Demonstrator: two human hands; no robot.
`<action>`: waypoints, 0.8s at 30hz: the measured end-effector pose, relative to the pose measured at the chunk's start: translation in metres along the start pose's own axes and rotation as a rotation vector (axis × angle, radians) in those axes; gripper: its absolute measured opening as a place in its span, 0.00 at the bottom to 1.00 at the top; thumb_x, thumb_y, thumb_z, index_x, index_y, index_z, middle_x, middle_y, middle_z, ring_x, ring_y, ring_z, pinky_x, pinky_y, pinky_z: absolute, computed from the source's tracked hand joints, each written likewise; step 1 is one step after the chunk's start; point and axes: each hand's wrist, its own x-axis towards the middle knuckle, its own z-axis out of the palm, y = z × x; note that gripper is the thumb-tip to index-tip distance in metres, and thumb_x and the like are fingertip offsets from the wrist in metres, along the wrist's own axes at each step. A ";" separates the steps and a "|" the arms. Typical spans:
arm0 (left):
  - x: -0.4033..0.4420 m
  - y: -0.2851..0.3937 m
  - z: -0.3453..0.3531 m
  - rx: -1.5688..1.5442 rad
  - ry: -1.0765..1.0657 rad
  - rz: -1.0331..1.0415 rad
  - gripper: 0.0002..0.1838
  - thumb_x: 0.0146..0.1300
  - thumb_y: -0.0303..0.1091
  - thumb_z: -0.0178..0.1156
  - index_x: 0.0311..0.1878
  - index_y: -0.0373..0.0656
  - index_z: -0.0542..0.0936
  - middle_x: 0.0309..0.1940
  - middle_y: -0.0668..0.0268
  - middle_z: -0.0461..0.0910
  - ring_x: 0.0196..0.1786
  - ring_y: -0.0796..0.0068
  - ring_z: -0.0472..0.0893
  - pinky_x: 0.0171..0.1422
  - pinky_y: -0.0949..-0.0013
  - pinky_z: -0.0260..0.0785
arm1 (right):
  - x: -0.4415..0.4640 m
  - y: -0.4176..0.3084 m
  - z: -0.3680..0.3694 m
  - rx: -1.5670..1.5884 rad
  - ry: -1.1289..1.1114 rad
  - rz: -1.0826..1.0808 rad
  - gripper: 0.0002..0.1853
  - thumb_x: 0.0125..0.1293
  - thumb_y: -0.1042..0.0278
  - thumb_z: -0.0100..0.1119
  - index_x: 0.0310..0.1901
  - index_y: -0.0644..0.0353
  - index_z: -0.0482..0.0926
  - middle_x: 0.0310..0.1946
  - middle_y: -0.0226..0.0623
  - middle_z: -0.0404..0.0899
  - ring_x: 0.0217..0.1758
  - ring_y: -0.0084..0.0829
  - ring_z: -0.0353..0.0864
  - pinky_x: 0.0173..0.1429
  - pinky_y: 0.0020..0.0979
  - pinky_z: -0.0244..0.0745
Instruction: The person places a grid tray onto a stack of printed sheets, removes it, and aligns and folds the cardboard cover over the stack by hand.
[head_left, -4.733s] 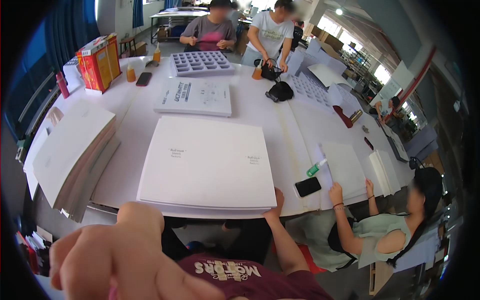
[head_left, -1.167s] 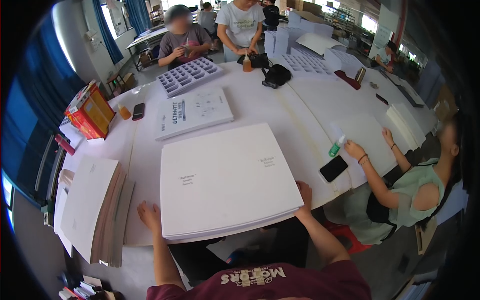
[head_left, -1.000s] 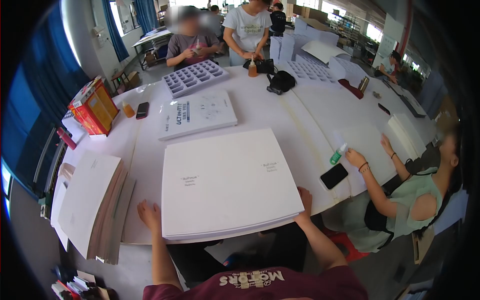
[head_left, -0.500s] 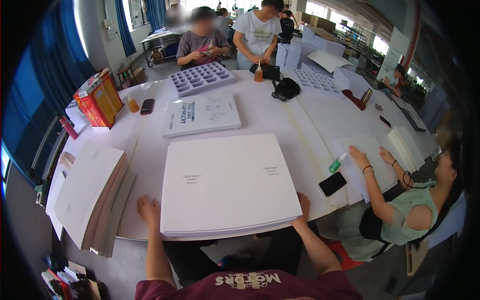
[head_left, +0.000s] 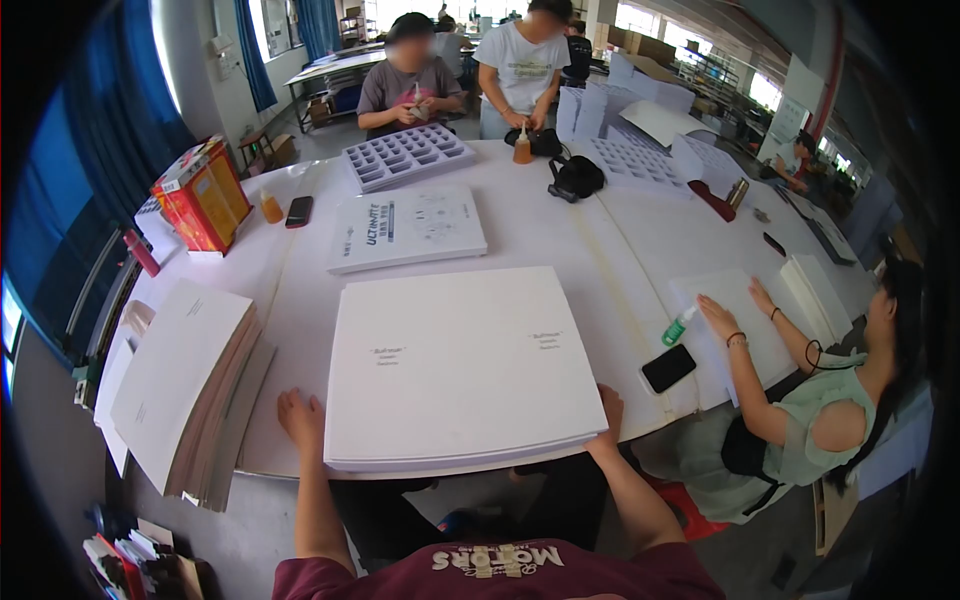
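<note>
A large stack of white printed sheets (head_left: 460, 390) lies flat in front of me, squared up at the table's front edge, with small lines of text on its top sheet. My left hand (head_left: 301, 418) rests on the table close to the stack's left side, its fingers loosely apart and holding nothing. At the stack's front right corner, my right hand (head_left: 607, 418) lies against the edge with fingers stretched along it; part of that hand is hidden. Further back sits a white box printed "ULTIMATE" (head_left: 408, 230).
On the left lean thick fanned sheets (head_left: 185, 375) and a red-yellow carton (head_left: 202, 195). Behind are a compartment tray (head_left: 408, 157) and glue bottles (head_left: 522, 148). A phone (head_left: 668, 369) and green bottle (head_left: 678, 326) lie right, beside a co-worker (head_left: 835, 410) with hands on paper. Two people stand or sit opposite.
The view has shifted slightly. My hands and the stack stay in place. The co-worker's far hand on the right has moved a little across the paper.
</note>
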 end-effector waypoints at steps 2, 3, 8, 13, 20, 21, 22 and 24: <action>0.000 0.003 -0.004 0.002 -0.008 -0.013 0.23 0.59 0.34 0.64 0.55 0.34 0.75 0.57 0.43 0.74 0.65 0.43 0.69 0.70 0.47 0.61 | -0.002 0.002 0.006 0.011 0.014 0.032 0.12 0.59 0.67 0.58 0.43 0.64 0.75 0.46 0.44 0.77 0.50 0.47 0.75 0.52 0.45 0.68; 0.000 0.002 -0.003 0.000 -0.010 -0.014 0.23 0.59 0.35 0.64 0.55 0.34 0.75 0.57 0.44 0.74 0.65 0.43 0.69 0.70 0.47 0.61 | 0.000 0.001 0.005 0.019 0.016 0.032 0.12 0.59 0.67 0.58 0.43 0.63 0.75 0.46 0.44 0.77 0.50 0.47 0.75 0.52 0.45 0.68; 0.001 -0.002 0.004 0.008 -0.007 0.013 0.22 0.59 0.35 0.64 0.55 0.35 0.75 0.57 0.44 0.74 0.65 0.43 0.69 0.70 0.47 0.61 | 0.002 -0.007 -0.005 0.050 0.022 0.002 0.13 0.58 0.66 0.59 0.42 0.62 0.75 0.46 0.42 0.77 0.51 0.46 0.75 0.53 0.46 0.67; 0.002 -0.002 0.004 0.032 -0.031 -0.002 0.23 0.60 0.36 0.63 0.56 0.36 0.75 0.60 0.43 0.73 0.67 0.43 0.68 0.71 0.47 0.60 | 0.002 -0.006 -0.005 0.067 -0.005 0.027 0.13 0.58 0.65 0.60 0.42 0.62 0.75 0.47 0.42 0.77 0.52 0.46 0.74 0.54 0.46 0.67; 0.001 -0.005 0.008 0.053 -0.031 0.000 0.23 0.61 0.37 0.63 0.57 0.36 0.75 0.61 0.43 0.72 0.67 0.43 0.68 0.72 0.47 0.59 | 0.001 -0.004 -0.003 0.044 -0.028 0.055 0.13 0.59 0.66 0.59 0.43 0.63 0.75 0.48 0.43 0.76 0.53 0.46 0.74 0.55 0.45 0.66; 0.001 -0.005 0.008 0.058 -0.025 0.001 0.23 0.61 0.37 0.63 0.57 0.36 0.75 0.61 0.43 0.72 0.67 0.43 0.68 0.72 0.47 0.59 | 0.000 -0.003 -0.003 0.050 -0.023 0.044 0.14 0.60 0.65 0.60 0.45 0.64 0.76 0.48 0.44 0.76 0.52 0.47 0.74 0.55 0.45 0.66; 0.000 -0.005 0.008 0.063 -0.019 0.003 0.23 0.61 0.37 0.63 0.57 0.36 0.75 0.61 0.43 0.72 0.67 0.43 0.68 0.72 0.47 0.59 | 0.000 -0.002 -0.003 0.056 -0.018 0.034 0.16 0.62 0.63 0.60 0.47 0.64 0.76 0.47 0.45 0.76 0.51 0.47 0.74 0.55 0.46 0.66; 0.000 -0.004 0.008 0.067 -0.013 0.005 0.23 0.60 0.36 0.63 0.57 0.36 0.75 0.61 0.43 0.72 0.67 0.43 0.68 0.72 0.47 0.59 | 0.000 -0.001 -0.004 0.063 -0.016 0.021 0.18 0.63 0.61 0.61 0.49 0.64 0.77 0.47 0.47 0.76 0.51 0.48 0.74 0.55 0.45 0.66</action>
